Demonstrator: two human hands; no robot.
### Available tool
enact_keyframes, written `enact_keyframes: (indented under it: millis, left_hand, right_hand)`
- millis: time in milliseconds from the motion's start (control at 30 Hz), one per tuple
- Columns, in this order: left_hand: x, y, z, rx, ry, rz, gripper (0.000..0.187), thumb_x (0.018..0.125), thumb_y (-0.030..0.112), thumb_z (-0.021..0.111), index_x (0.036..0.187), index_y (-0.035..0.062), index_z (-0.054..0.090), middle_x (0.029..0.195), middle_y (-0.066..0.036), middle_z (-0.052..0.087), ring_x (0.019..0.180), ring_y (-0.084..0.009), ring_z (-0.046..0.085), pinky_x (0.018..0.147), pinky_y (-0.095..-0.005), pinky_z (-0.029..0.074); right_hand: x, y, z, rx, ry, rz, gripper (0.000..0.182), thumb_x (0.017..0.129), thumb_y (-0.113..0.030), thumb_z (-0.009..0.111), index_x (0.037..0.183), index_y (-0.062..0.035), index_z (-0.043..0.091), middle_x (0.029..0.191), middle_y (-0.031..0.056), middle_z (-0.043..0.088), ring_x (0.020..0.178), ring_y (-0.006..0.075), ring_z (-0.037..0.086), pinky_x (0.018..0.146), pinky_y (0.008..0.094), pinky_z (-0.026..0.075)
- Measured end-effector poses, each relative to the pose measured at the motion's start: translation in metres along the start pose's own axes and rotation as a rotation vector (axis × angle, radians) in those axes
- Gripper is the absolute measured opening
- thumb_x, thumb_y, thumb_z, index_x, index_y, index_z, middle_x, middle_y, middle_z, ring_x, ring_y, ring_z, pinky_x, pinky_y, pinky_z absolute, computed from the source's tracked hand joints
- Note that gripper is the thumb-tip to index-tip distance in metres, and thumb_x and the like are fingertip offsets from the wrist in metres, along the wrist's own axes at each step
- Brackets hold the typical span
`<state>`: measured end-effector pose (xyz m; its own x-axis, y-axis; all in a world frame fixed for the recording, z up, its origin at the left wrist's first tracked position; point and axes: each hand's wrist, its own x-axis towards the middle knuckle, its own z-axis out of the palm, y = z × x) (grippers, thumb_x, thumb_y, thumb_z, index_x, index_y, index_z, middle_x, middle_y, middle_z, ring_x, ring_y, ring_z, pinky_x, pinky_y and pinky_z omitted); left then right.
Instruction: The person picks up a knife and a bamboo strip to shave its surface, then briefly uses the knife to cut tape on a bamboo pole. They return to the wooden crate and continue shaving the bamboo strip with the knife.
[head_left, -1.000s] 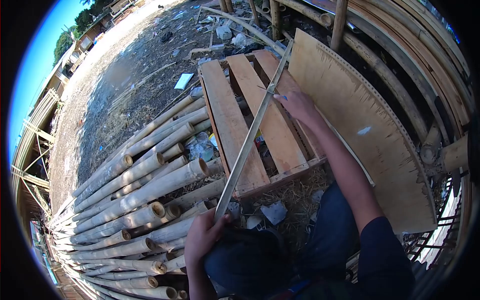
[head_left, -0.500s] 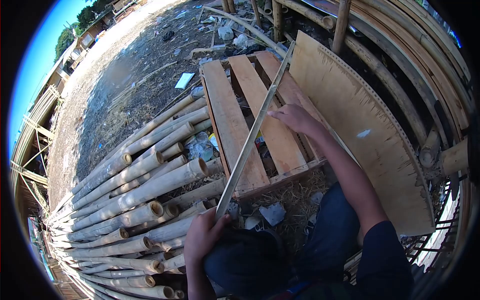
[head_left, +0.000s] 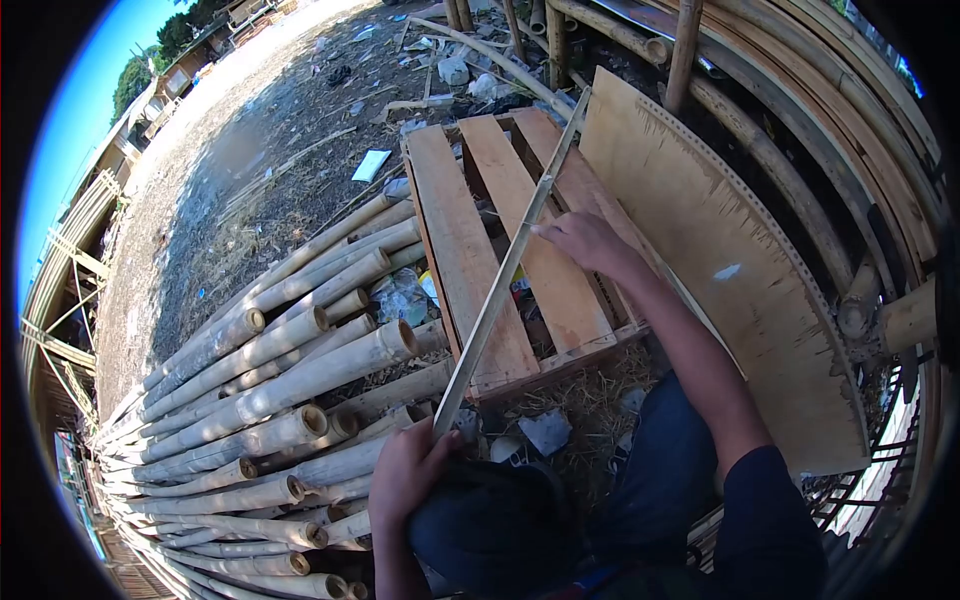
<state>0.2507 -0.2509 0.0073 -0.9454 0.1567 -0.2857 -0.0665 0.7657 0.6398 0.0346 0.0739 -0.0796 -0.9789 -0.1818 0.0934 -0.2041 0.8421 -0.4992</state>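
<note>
The left hand [head_left: 405, 470] is held low, at 7 o'clock, its fingers [head_left: 388, 486] curled and its thumb [head_left: 446, 446] angled toward 2 o'clock. The right hand [head_left: 585, 241] is held palm down at 2 o'clock, fingers bunched toward 10 o'clock. The right forearm [head_left: 690, 335] is stretched from 4 o'clock, its wrist [head_left: 628, 266] nearly straight.

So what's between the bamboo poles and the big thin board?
A wooden crate lies between the bamboo poles and the board, with a long thin strip slanting over it. The head view shows that.
</note>
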Motion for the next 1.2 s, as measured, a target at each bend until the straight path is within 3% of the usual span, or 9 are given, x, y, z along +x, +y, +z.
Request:
enact_keyframes:
  millis: [67, 167, 333, 433, 533, 600, 967, 1033, 1200]
  left_hand:
    - [0.0, 0.001, -0.001, 0.002, 0.002, 0.007, 0.032, 0.09, 0.027, 0.065, 0.08, -0.0025, 0.059, 0.053, -0.013, 0.055, 0.048, -0.0242, 0.055, 0.052, -0.0391, 0.041]
    - [-0.004, 0.0, 0.001, 0.022, 0.008, 0.02, 0.032, 0.09, 0.027, 0.065, 0.08, -0.0028, 0.059, 0.053, -0.013, 0.054, 0.048, -0.0249, 0.056, 0.052, -0.0393, 0.041]
    - [0.0, -0.002, 0.001, 0.028, 0.009, 0.029, 0.031, 0.091, 0.026, 0.064, 0.08, -0.0027, 0.059, 0.052, -0.013, 0.054, 0.047, -0.0251, 0.057, 0.051, -0.0392, 0.041]
    - [-0.003, 0.001, 0.002, 0.059, -0.003, 0.015, 0.032, 0.09, 0.027, 0.064, 0.079, -0.0023, 0.058, 0.054, -0.015, 0.055, 0.05, -0.0293, 0.056, 0.054, -0.0417, 0.042]
    - [-0.003, 0.004, 0.0, 0.132, 0.061, 0.107, 0.033, 0.089, 0.028, 0.065, 0.078, -0.0018, 0.058, 0.056, -0.016, 0.057, 0.055, -0.0348, 0.056, 0.059, -0.0447, 0.042]
    - [-0.003, 0.006, -0.002, 0.05, 0.0, -0.024, 0.033, 0.088, 0.03, 0.066, 0.079, -0.0011, 0.059, 0.059, -0.017, 0.058, 0.06, -0.0392, 0.055, 0.064, -0.0471, 0.042]
    - [-0.003, 0.009, -0.001, 0.095, 0.012, -0.007, 0.035, 0.09, 0.032, 0.064, 0.079, -0.0001, 0.058, 0.062, -0.019, 0.057, 0.066, -0.0405, 0.053, 0.067, -0.0487, 0.041]
    - [-0.003, 0.01, 0.0, 0.078, 0.008, -0.004, 0.034, 0.09, 0.032, 0.064, 0.079, -0.0001, 0.058, 0.063, -0.019, 0.058, 0.067, -0.0407, 0.053, 0.068, -0.0491, 0.041]
    - [-0.004, 0.008, -0.002, 0.11, -0.002, -0.002, 0.034, 0.089, 0.032, 0.064, 0.079, 0.0001, 0.058, 0.064, -0.019, 0.058, 0.071, -0.0418, 0.053, 0.07, -0.0498, 0.041]
  right_hand:
    - [0.002, 0.004, 0.001, 0.003, 0.038, -0.069, 0.064, 0.097, -0.054, 0.045, 0.076, 0.0023, 0.066, 0.071, 0.0268, 0.063, 0.078, 0.0422, 0.065, 0.075, 0.0524, 0.048]
    - [0.009, 0.018, -0.007, -0.075, 0.084, 0.043, 0.062, 0.098, -0.052, 0.045, 0.079, 0.0016, 0.068, 0.074, 0.0266, 0.064, 0.079, 0.0427, 0.066, 0.075, 0.0535, 0.049]
    - [-0.005, 0.0, -0.001, 0.024, 0.011, -0.079, 0.061, 0.099, -0.05, 0.044, 0.079, 0.0034, 0.067, 0.076, 0.0268, 0.065, 0.077, 0.0429, 0.066, 0.074, 0.052, 0.05]
    - [0.011, 0.02, -0.018, -0.013, 0.072, 0.093, 0.061, 0.099, -0.049, 0.045, 0.079, 0.0036, 0.067, 0.08, 0.0275, 0.066, 0.082, 0.0425, 0.065, 0.08, 0.0516, 0.049]
    - [-0.001, -0.001, -0.015, 0.037, -0.032, 0.082, 0.062, 0.099, -0.049, 0.045, 0.077, 0.0046, 0.066, 0.081, 0.0282, 0.065, 0.083, 0.0423, 0.065, 0.08, 0.051, 0.048]
    - [-0.007, -0.009, -0.005, 0.044, -0.028, 0.024, 0.063, 0.098, -0.05, 0.045, 0.076, 0.0049, 0.065, 0.079, 0.0283, 0.064, 0.082, 0.0424, 0.065, 0.079, 0.0513, 0.048]
    - [0.0, 0.007, -0.014, 0.03, -0.036, 0.002, 0.067, 0.097, -0.054, 0.045, 0.07, 0.005, 0.061, 0.074, 0.027, 0.063, 0.078, 0.0427, 0.064, 0.072, 0.049, 0.049]
    - [0.01, 0.019, -0.015, -0.072, 0.125, 0.097, 0.066, 0.098, -0.054, 0.044, 0.07, 0.0037, 0.063, 0.073, 0.0262, 0.063, 0.078, 0.0432, 0.064, 0.071, 0.0497, 0.049]
    - [0.006, 0.018, -0.008, -0.076, 0.133, 0.06, 0.064, 0.097, -0.053, 0.045, 0.074, 0.0021, 0.066, 0.075, 0.026, 0.065, 0.075, 0.0434, 0.065, 0.069, 0.0514, 0.05]
